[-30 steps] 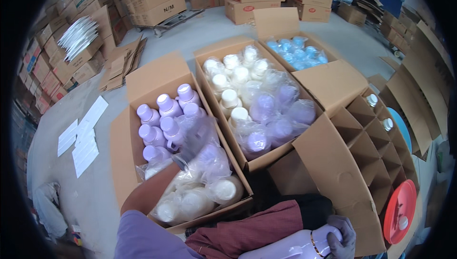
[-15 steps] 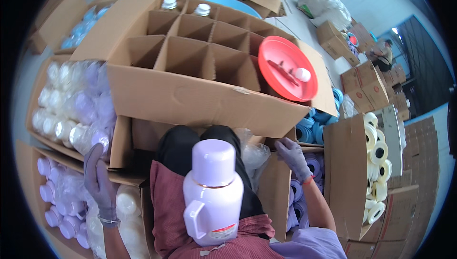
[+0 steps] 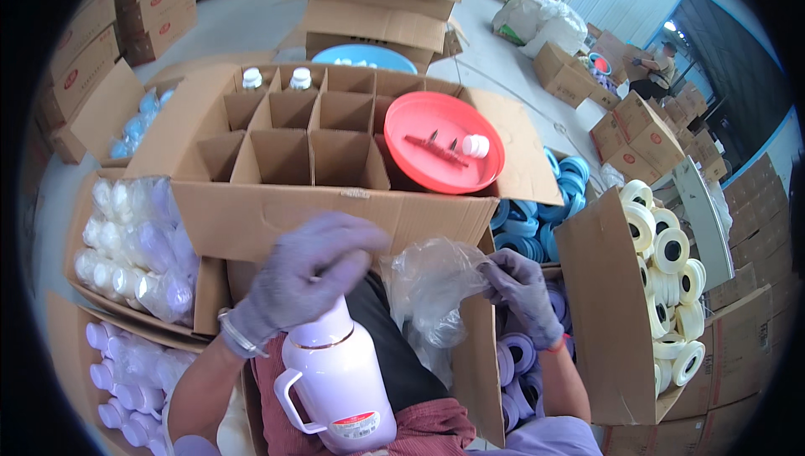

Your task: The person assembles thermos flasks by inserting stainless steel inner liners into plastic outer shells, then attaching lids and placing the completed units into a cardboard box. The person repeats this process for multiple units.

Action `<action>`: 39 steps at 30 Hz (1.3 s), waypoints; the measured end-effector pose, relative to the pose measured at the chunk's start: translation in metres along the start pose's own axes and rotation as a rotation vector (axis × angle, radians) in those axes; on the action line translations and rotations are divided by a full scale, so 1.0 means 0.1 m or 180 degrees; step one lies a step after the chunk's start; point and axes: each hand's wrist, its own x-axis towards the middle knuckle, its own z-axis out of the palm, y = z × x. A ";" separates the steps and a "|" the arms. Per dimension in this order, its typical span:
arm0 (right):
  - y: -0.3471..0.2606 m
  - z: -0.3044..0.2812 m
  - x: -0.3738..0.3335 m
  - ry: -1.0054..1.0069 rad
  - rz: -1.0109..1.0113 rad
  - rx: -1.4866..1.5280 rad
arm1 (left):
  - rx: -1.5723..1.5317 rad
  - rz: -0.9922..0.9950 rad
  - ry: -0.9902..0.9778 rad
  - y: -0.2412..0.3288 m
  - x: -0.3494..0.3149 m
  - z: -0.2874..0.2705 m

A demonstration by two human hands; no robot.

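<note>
The lilac flask (image 3: 335,376), at six o'clock on the lap, looks smooth, rigid, best held by its handle; left hand (image 3: 306,276) clasps its top, right hand (image 3: 521,288) pinches a limp bag (image 3: 432,284).

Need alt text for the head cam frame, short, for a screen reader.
A gloved left hand covers the top of a pale lilac flask with a handle on the person's lap, while the gloved right hand grips a clear plastic bag. Ahead stands an open cardboard box with dividers, a red lid resting on it.
</note>
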 end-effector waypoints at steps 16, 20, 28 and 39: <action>-0.45 0.42 -0.05 -0.1148 -0.1315 0.3942 | -0.3127 -0.2317 -0.1504 -0.96 0.31 0.39; -0.29 0.59 0.14 -0.1388 -0.1230 0.1257 | -0.1270 -0.0869 0.0697 -1.16 -0.08 -0.44; 0.45 1.38 0.05 -0.0680 -0.1064 -0.0486 | 0.0212 -0.2753 0.0807 -0.12 -1.74 0.47; 1.18 1.31 -0.50 -0.0035 -0.3006 -0.1291 | 0.2872 -0.1859 0.1737 -0.24 -2.32 0.90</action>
